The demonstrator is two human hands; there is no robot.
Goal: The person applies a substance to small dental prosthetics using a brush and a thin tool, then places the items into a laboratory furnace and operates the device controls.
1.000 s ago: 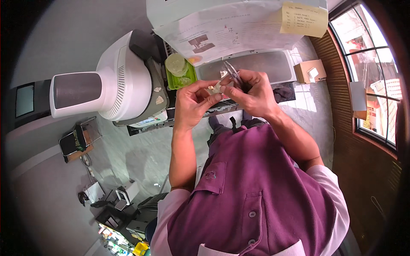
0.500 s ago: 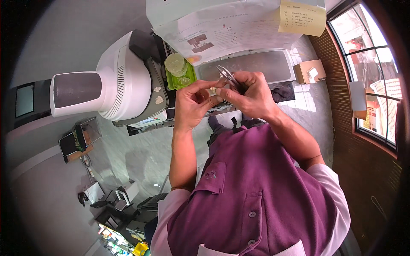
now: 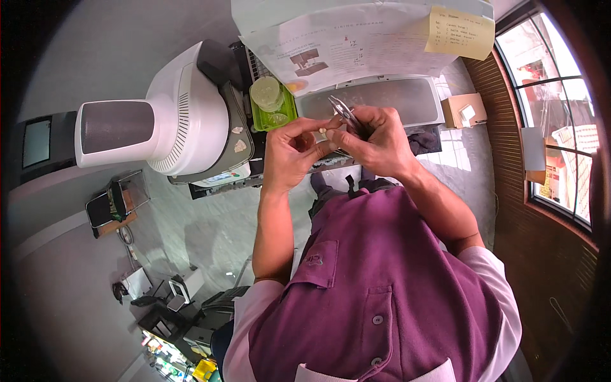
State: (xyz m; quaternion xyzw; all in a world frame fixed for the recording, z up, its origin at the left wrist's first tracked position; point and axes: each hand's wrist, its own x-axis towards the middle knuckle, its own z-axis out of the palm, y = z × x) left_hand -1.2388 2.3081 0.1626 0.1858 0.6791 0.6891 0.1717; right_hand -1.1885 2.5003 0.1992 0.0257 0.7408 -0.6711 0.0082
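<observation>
A tiny cream-white, tooth-like piece (image 3: 323,132) is pinched between the fingertips of both hands in front of my chest. My left hand (image 3: 287,155) is closed on it with thumb and index finger, coming from the left. My right hand (image 3: 382,141) meets it with the thumb tip and also grips a shiny metal tweezers-like tool (image 3: 342,109). The tool points up and away, its lower part hidden in my palm. On the grey ledge of a white dental-type furnace (image 3: 184,108) to the left lie two pale, irregular pieces (image 3: 240,146).
Behind my left hand, a bright green tray (image 3: 291,113) holds clear round containers (image 3: 266,93). Beyond my hands is a grey rectangular basin (image 3: 414,100). Above it hang a printed sheet (image 3: 356,38) and a yellow note (image 3: 459,32). A cardboard box (image 3: 453,113) stands right, near the window.
The view has shifted slightly, so the surroundings sit a little farther right. Both hands keep nearly the same pose, with the small piece still between the fingertips.
</observation>
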